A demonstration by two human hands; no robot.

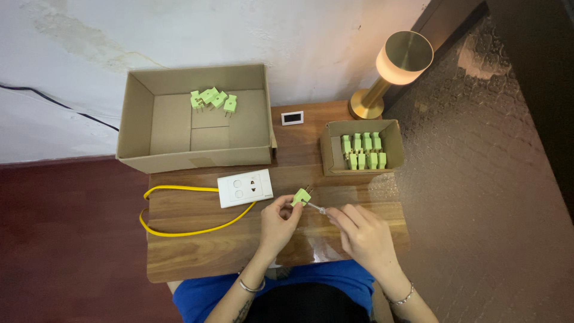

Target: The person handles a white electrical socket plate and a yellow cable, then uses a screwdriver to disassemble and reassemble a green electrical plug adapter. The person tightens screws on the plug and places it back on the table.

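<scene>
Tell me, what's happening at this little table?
A person's left hand holds a green plug while the right hand puts a thin metal tool to it. A white socket block on a yellow cord lies close by. More green plugs sit in the large box and the small box.

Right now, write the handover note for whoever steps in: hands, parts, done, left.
Left hand: pinches a green plug by its body, prongs pointing up and away.
Right hand: holds a small screwdriver, tip at the plug.
Large cardboard box: four green plugs at the back.
Small cardboard box: about eight green plugs in two rows.
White socket with a yellow cable lies in front of the large box, nothing plugged in.
Done: apparently the four. Left: this plug and the small box.
</scene>
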